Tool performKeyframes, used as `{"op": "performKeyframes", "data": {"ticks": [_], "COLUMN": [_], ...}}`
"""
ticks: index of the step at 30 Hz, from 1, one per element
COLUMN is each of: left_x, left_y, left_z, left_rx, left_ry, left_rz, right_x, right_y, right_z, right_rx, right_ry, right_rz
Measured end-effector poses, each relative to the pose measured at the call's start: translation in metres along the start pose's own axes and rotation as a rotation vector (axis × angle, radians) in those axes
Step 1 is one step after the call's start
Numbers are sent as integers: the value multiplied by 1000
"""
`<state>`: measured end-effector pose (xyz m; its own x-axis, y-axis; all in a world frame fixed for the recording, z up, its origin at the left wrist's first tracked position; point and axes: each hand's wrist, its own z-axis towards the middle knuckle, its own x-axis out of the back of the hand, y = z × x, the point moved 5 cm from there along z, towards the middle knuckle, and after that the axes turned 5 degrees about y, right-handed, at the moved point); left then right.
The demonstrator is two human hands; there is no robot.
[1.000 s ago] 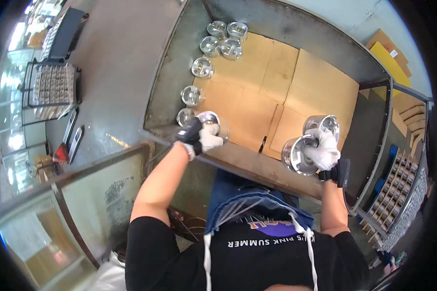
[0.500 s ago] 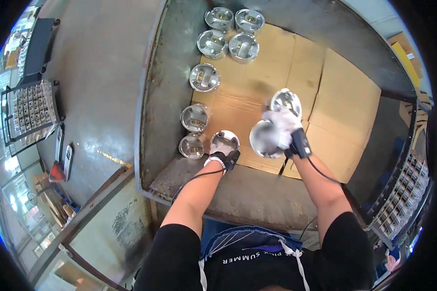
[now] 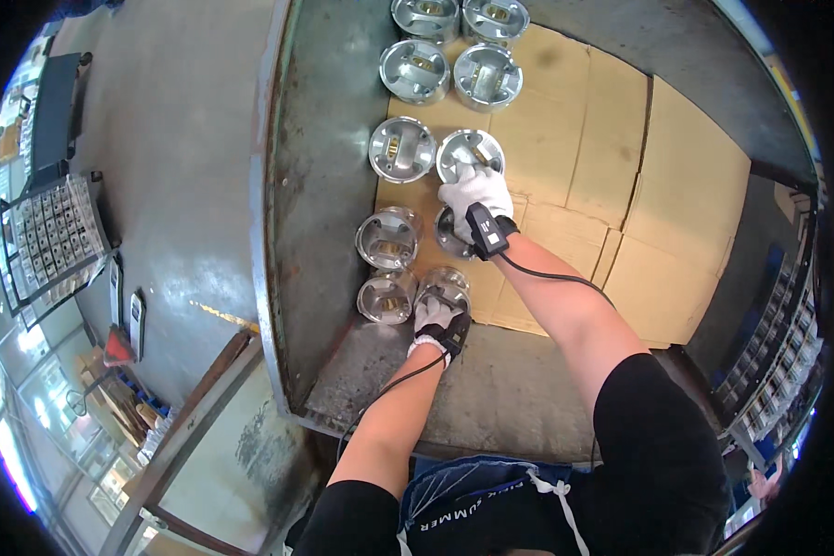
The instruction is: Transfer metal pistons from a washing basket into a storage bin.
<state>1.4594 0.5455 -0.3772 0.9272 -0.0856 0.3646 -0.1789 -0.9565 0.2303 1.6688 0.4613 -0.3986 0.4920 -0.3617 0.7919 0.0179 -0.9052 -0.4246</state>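
My left hand (image 3: 435, 315), in a white glove, grips a silver engine piston (image 3: 447, 283) at the near left of the metal bin, with the fingers reaching into its hollow side. My right hand (image 3: 477, 193), gloved in white too, has its fingers closed at the edge of another piston (image 3: 469, 146). Just below that hand shows a further piston (image 3: 450, 236), partly hidden by the hand and wrist; whether it is gripped as well, I cannot tell. Nearby, along the left wall, stand a piston (image 3: 402, 149), a piston (image 3: 389, 238) and a piston (image 3: 385, 297).
Several pistons (image 3: 487, 76) are grouped at the far left of the bin. Brown cardboard (image 3: 612, 139) lines its floor, and a steel wall (image 3: 320, 185) borders the left. Racks of metal parts stand outside, one rack (image 3: 54, 232) left and another rack (image 3: 788, 343) right.
My right hand has moved left and away from me with its two pistons, bringing them beside the left-hand column. My left hand stays at its piston. The view has shifted slightly.
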Motion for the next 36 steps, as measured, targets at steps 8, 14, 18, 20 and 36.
{"op": "performKeyframes", "data": {"ticks": [8,14,18,20,36], "left_x": [20,46,75,91,-67], "left_y": [23,28,51,74,268], "left_z": [-2,-41,-100,-146,-347], "left_rx": [-71,-114,-154,-143,-25], "left_ry": [100,356,418,424,741], "left_rz": [96,25,-350,-557,-1110], "right_x": [-28,94,67,44,161], "right_y": [32,-22,60,117,185], "right_z": [6,-102,-207,-255,-352], "right_rx": [-20,188,-6,-76,-170], "right_ry": [288,141,2,-51,-109], "right_rz": [-69,145,30,150,622]}}
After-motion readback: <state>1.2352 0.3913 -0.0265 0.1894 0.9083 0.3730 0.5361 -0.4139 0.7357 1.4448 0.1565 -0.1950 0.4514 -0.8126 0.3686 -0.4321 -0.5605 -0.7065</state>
